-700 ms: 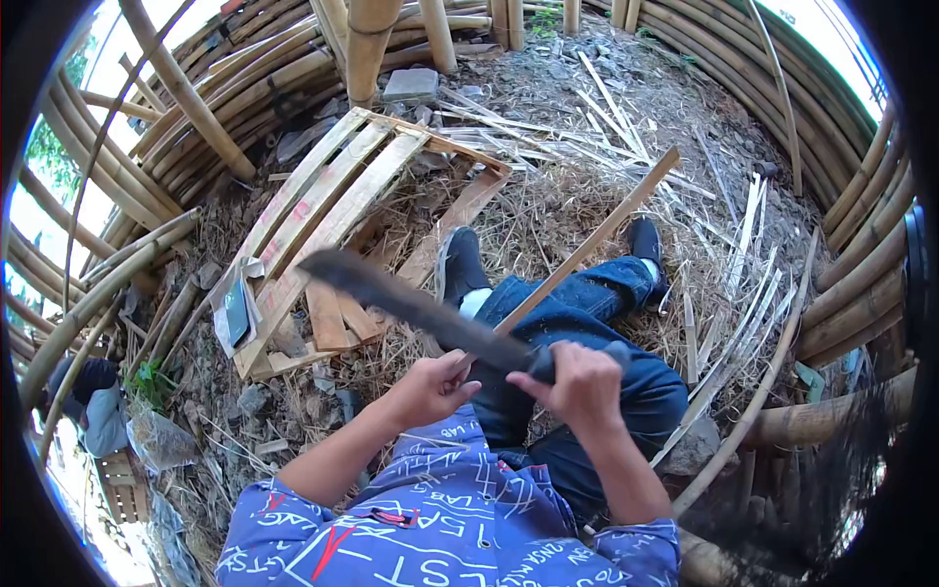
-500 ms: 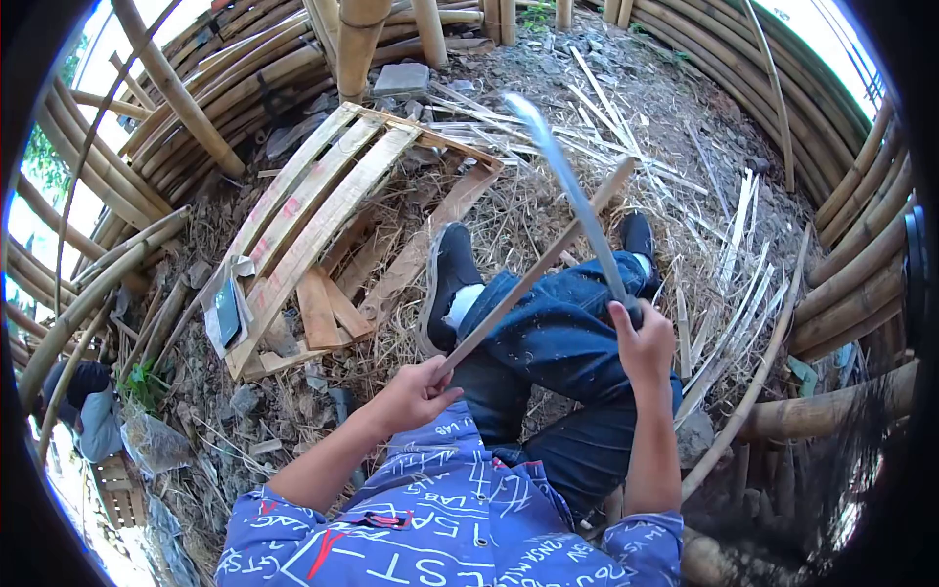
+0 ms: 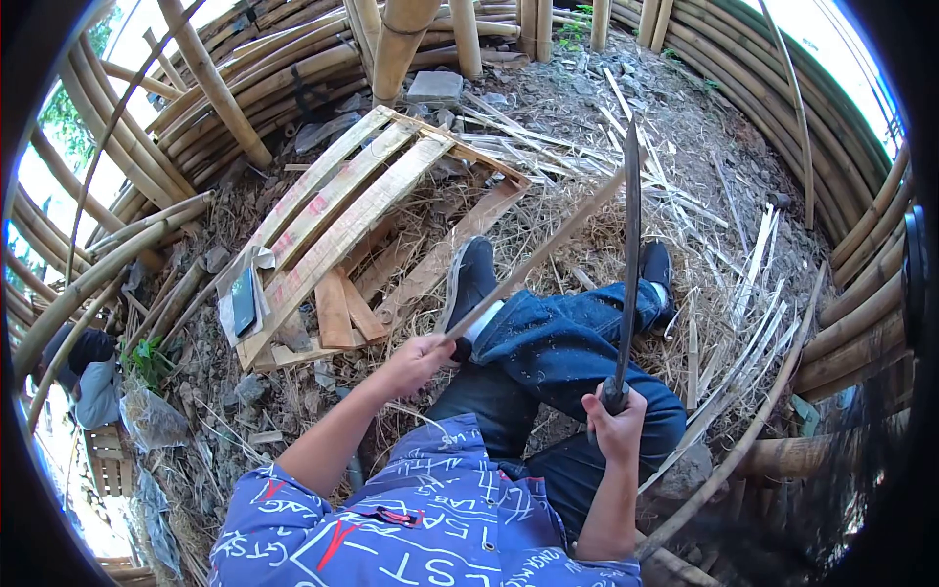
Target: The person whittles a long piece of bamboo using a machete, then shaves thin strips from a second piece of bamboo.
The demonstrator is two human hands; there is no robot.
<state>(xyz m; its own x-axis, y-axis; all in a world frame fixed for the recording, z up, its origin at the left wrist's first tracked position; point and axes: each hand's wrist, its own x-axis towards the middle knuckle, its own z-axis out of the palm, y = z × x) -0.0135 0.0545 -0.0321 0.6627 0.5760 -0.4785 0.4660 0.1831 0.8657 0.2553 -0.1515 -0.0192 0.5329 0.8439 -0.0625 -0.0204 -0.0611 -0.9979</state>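
My left hand (image 3: 419,364) is closed around the lower end of a long, thin bamboo strip (image 3: 548,245), which slants up and to the right. In my right hand (image 3: 618,419) is the dark handle of a long machete (image 3: 632,254). The blade stands nearly upright in the view, its tip at the top. Near its far end, the strip comes close to the blade's left side; whether they touch I cannot tell. Both hands are above my crossed legs in blue jeans (image 3: 558,338).
A slatted wooden pallet (image 3: 337,210) lies at the left, with a phone (image 3: 244,301) on its corner. Split bamboo strips (image 3: 748,264) are scattered over the straw at the right. Stacked bamboo poles (image 3: 851,338) border the area. Another person (image 3: 93,382) is at the far left.
The machete has swung from leaning left across the strip to nearly upright at its right. My right hand has come lower and slightly left. The view has shifted a little.
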